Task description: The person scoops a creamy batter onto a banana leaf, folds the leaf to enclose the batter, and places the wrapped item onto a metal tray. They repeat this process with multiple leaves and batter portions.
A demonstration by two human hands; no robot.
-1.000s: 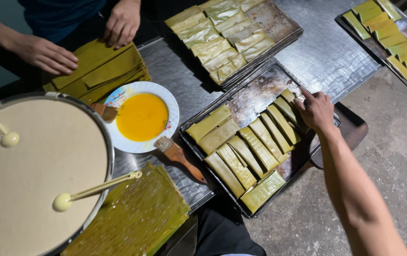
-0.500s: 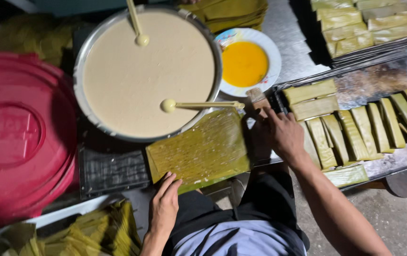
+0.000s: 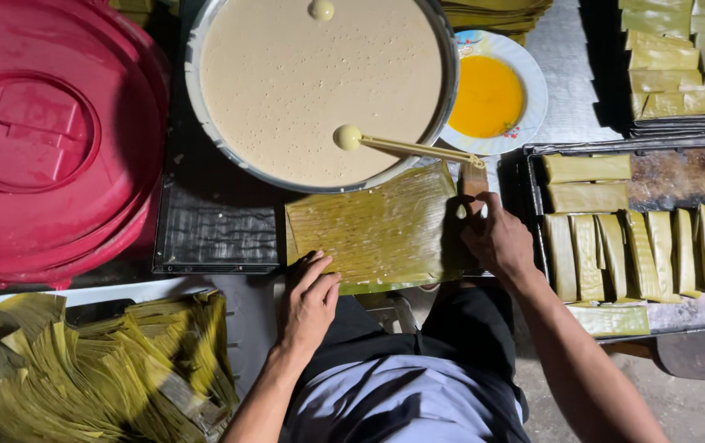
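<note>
Green leaf (image 3: 377,230), 2 hands, 1 brush (image 3: 474,179)

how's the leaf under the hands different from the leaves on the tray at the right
The flat leaf lies open and spread wide, with the left hand on its near corner and the right hand at its right edge. The folded leaves on the dark tray are narrow closed parcels in rows. Both are yellow-green and ribbed.

Lighting: hard overhead source, bright centre, dark corners. Glare on batter basin (image 3: 320,90) and metal tray (image 3: 681,172). Deep shadows. Focus sharp.
</note>
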